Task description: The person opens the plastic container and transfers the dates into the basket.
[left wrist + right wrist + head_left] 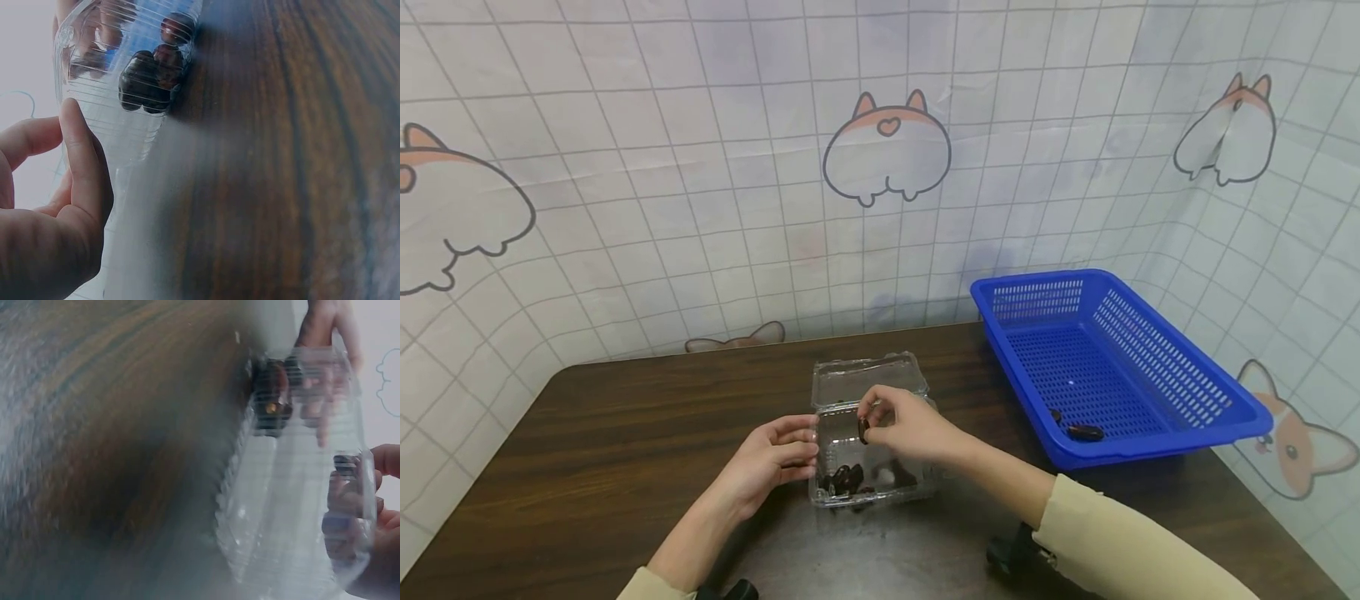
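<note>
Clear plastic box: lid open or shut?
Open: head view shows its lid folded back on the far side, the base uncovered beneath the right hand.

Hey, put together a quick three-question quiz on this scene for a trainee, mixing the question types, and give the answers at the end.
1. Multiple choice: what does the right hand hold above the clear container?
A) a spoon
B) a dark oblong piece
C) a bottle cap

2. True or false: the container's lid stands open.

3. Fill in the blank: seen from the person's side, the blue basket stands to the ____ of the container.

Key: 1. B; 2. True; 3. right.
</note>
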`<state>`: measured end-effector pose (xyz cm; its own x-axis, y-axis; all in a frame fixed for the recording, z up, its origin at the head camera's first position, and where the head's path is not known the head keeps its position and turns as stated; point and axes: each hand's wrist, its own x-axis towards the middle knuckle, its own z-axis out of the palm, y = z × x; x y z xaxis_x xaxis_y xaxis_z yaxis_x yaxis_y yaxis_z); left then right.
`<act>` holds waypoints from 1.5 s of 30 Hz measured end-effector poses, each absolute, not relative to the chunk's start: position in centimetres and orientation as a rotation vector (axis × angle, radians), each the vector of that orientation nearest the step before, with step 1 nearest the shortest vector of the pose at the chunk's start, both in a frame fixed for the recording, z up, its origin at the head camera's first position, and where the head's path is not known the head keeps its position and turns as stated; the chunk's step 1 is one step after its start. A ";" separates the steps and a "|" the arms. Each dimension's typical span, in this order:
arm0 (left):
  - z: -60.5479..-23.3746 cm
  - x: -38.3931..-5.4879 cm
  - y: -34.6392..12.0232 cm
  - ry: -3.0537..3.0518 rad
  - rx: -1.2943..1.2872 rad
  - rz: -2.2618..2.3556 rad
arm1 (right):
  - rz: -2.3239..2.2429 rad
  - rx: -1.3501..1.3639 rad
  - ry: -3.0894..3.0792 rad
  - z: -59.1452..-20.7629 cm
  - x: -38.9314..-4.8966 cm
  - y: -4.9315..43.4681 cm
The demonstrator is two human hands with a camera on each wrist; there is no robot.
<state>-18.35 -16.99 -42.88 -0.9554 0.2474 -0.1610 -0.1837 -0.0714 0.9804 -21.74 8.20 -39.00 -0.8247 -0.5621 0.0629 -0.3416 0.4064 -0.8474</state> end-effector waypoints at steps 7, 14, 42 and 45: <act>-42.7 -18.3 -17.0 1.907 0.075 2.114 | -1.458 -0.724 2.384 -37.7 -21.6 9.6; -42.6 -18.3 -17.1 1.916 0.090 2.101 | -1.528 -0.667 2.325 -36.9 -21.8 10.7; -42.8 -18.2 -17.0 1.892 0.065 2.110 | -1.680 -0.484 2.165 -35.3 -21.8 14.0; -42.8 -18.3 -17.1 1.896 0.075 2.108 | -1.673 -0.491 2.189 -34.8 -21.8 14.4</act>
<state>-18.29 -17.07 -42.79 -0.9524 0.2578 -0.1624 -0.1888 -0.0810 0.9787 -21.81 14.44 -34.84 -0.8819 -0.4676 -0.0598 -0.0649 0.2461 -0.9671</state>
